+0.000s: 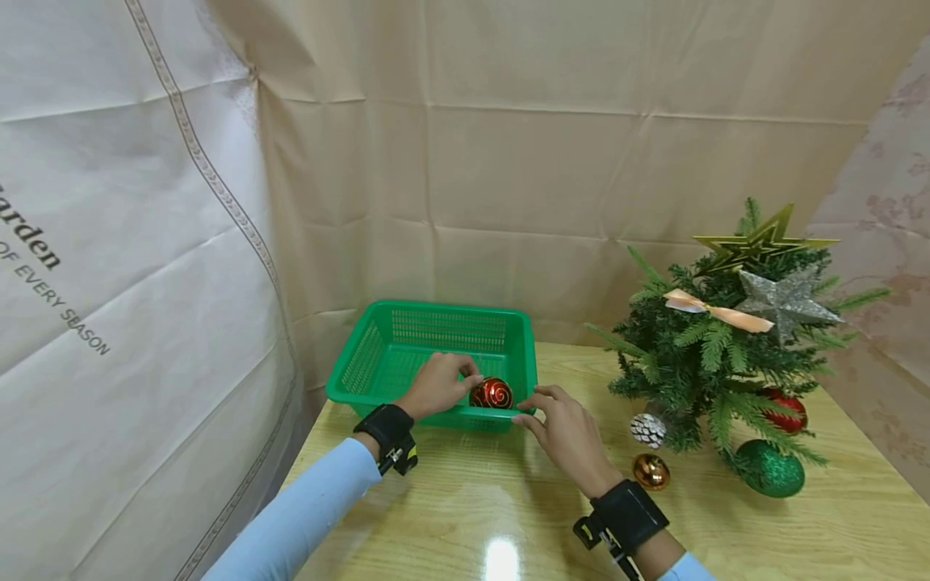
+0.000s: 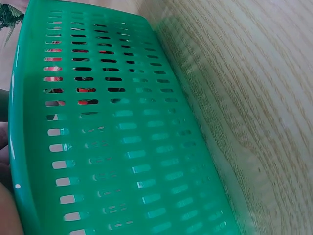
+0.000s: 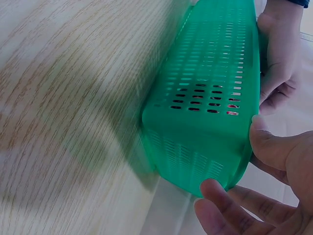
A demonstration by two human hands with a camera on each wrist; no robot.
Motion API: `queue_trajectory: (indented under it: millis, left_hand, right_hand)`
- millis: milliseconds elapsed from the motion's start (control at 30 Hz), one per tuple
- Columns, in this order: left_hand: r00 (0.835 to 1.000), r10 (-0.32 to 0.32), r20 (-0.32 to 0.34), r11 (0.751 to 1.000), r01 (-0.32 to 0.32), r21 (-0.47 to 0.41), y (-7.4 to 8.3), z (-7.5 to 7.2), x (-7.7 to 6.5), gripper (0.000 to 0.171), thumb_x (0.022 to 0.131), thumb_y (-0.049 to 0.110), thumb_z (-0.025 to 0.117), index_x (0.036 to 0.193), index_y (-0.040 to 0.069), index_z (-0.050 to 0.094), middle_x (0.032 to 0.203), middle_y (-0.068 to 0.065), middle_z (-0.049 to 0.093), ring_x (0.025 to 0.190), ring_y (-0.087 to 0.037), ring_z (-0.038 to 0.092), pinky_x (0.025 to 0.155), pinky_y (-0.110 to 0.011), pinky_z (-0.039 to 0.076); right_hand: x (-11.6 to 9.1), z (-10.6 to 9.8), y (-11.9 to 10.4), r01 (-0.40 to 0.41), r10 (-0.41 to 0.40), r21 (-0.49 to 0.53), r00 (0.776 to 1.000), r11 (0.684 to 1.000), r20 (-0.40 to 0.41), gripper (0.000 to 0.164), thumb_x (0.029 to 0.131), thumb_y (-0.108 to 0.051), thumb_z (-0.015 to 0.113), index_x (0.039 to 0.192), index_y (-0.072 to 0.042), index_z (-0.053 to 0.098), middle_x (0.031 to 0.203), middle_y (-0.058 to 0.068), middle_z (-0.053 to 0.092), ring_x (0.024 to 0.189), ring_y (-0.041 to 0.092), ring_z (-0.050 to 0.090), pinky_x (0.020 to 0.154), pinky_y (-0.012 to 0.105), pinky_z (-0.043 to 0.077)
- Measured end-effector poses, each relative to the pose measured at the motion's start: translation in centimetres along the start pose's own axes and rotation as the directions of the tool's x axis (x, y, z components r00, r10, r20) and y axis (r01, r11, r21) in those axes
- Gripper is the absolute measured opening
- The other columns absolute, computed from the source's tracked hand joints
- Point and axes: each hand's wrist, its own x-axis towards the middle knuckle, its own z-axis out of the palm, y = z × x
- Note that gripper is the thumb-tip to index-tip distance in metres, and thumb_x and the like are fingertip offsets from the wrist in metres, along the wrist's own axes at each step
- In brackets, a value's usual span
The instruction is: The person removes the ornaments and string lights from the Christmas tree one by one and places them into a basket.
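Note:
A red Christmas bauble (image 1: 492, 393) with gold swirls is at the front right of the green plastic basket (image 1: 436, 305). My left hand (image 1: 441, 385) reaches over the front rim with curled fingers, its fingertips at the bauble's upper left. The left wrist view shows red through the slots of the basket's wall (image 2: 98, 147); the left fingertips are hidden there. My right hand (image 1: 570, 432) holds the basket's front right corner. In the right wrist view its thumb (image 3: 261, 132) lies on the front rim and its fingers are around the short side.
To the right stands a small Christmas tree (image 1: 697, 379) with a gold star (image 1: 759, 242), a silver star (image 1: 786, 303) and a peach bow (image 1: 719, 311). A white-tipped pinecone (image 1: 648, 430), a copper bauble (image 1: 651, 471) and a green bauble (image 1: 773, 468) are near its base. Cloth hangs behind the wooden table (image 1: 450, 516).

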Motion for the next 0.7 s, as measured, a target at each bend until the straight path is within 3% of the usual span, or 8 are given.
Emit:
queue_trajectory:
  millis: [700]
  left_hand:
    - [0.998, -0.007, 0.061, 1.0, 0.007, -0.005, 0.45, -0.34, -0.3, 0.012, 0.099, 0.017, 0.072, 0.09, 0.011, 0.077, 0.089, -0.002, 0.075, 0.055, -0.005, 0.055, 0.057, -0.028, 0.047]
  right_hand:
    - [-0.05, 0.09, 0.04, -0.004, 0.004, -0.003, 1.0, 1.0, -0.005, 0.02, 0.089, -0.028, 0.082, 0.103, -0.014, 0.081, 0.129, 0.017, 0.065, 0.068, 0.015, 0.066, 0.061, 0.032, 0.055]
